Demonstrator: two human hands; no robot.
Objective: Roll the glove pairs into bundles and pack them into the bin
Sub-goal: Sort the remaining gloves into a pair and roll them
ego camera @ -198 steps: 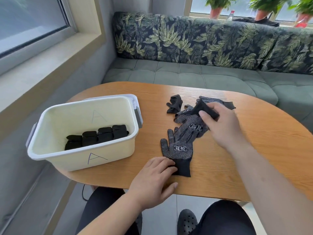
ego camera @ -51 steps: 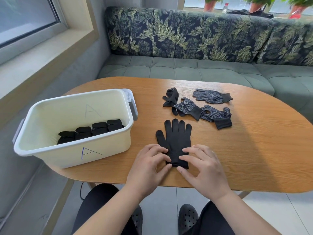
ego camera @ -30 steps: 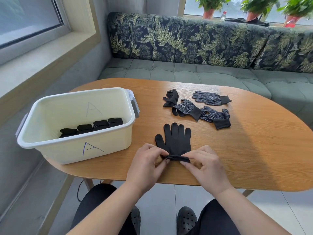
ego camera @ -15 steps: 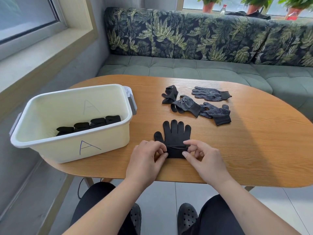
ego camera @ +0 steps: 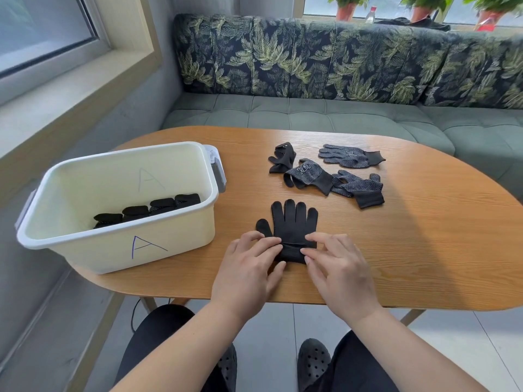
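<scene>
The roll (ego camera: 291, 252) has crept further up the glove pair (ego camera: 293, 222). At the left, the bin (ego camera: 99, 250) holds four bundles (ego camera: 147, 210). Beside it on the table (ego camera: 424, 236), the left hand (ego camera: 249, 270) and right hand (ego camera: 338, 270) press the roll, fingers nearly straight.

- An oval wooden table (ego camera: 410, 250) with an orange-brown grain fills the middle of the view; a pale wooden leg (ego camera: 148, 304) shows under its near-left edge.
- A thin dark cable (ego camera: 135, 309) hangs just beside that leg.
- A grey-green tufted sofa seat (ego camera: 311, 111) runs behind the table.
- Dark back cushions (ego camera: 311, 58) with a palm-leaf print stand along the sofa.
- A grey-framed window (ego camera: 42, 21) sits at the upper left, above a broad beige sill (ego camera: 70, 89).
- Potted green plants (ego camera: 346, 9) in terracotta pots line the ledge behind the sofa, with a clear bottle (ego camera: 370, 15) between two of them.
- Light floor tiles (ego camera: 452, 349) lie below the table.
</scene>
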